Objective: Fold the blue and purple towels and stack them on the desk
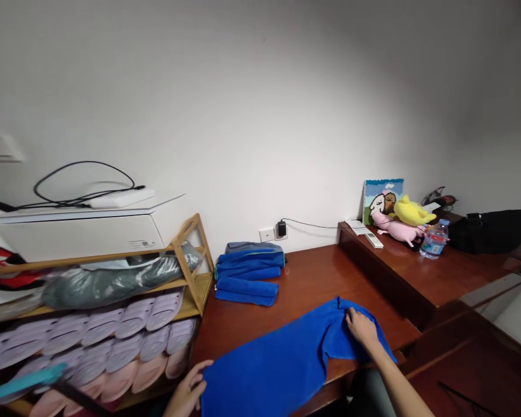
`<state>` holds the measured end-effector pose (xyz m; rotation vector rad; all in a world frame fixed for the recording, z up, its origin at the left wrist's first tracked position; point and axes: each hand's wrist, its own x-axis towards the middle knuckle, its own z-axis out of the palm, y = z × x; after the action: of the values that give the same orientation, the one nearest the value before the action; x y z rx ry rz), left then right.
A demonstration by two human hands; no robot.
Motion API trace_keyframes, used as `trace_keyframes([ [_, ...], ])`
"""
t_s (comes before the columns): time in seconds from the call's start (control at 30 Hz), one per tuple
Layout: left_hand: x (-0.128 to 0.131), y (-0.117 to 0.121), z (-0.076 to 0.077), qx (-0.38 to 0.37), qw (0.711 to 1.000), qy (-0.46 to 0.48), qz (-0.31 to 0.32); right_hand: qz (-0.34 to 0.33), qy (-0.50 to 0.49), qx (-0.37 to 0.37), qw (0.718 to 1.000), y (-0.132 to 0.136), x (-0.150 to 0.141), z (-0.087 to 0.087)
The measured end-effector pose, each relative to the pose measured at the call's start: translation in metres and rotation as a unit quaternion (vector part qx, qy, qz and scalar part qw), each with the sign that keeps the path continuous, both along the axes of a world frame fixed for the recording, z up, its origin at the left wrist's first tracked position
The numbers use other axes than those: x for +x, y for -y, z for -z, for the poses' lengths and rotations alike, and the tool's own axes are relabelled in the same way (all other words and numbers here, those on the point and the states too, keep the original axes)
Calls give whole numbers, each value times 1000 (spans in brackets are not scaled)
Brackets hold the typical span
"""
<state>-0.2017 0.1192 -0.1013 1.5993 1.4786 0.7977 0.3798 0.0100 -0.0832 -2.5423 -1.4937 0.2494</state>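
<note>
A blue towel [282,359] lies spread across the near edge of the brown wooden table [312,284]. My left hand [190,389] grips the towel's near left corner at the table edge. My right hand [361,325] rests on the towel's far right part, fingers pinching a fold of the cloth. A stack of folded blue towels [248,277] sits farther back on the table by the wall.
A wooden rack [191,272] on the left holds several pink and lilac slippers [113,336], with a white printer [78,231] on top. A raised desk [417,272] on the right carries plush toys [402,220], a water bottle [434,238] and a black bag [495,230].
</note>
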Motion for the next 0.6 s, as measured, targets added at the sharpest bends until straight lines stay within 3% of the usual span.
trace_keyframes([
  [0.13,7,-4,6,-12,999,49,9,-80,43,48,995,-33,-34,-33],
  [0.23,20,-15,-5,56,998,36,-14,-208,5,65,976,-83,-99,-54],
  [0.37,31,-26,-11,165,985,30,-52,-302,-33,50,951,-159,-193,-59],
  [0.47,24,-27,5,188,981,19,-45,-310,-46,50,948,-200,-236,-56],
  [0.6,5,-27,35,160,985,-26,-55,-329,-81,95,936,-227,-244,-65],
])
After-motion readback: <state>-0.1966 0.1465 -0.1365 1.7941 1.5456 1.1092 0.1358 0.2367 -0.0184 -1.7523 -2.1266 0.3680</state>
